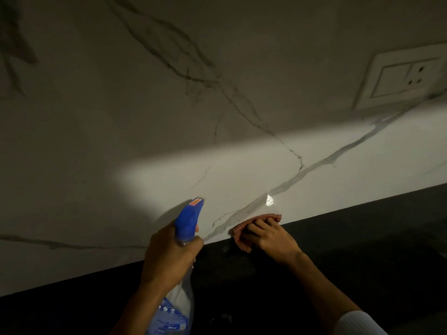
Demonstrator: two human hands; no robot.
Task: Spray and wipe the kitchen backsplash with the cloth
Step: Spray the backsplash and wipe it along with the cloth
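At wall base: white marble-look backsplash (217, 117) with grey veins meets a dark worktop (362, 238); a band of light crosses its lower part.
Left hand (169, 257): wrapped around the neck of a clear spray bottle (179, 301); its blue nozzle head (189, 218) points at the backsplash.
Right hand (268, 238): fingers flat, pressing a reddish checked cloth (244, 234) against the backsplash's bottom edge, just above the worktop.
Upper right: white switch-and-socket plate (401, 76) on the wall.
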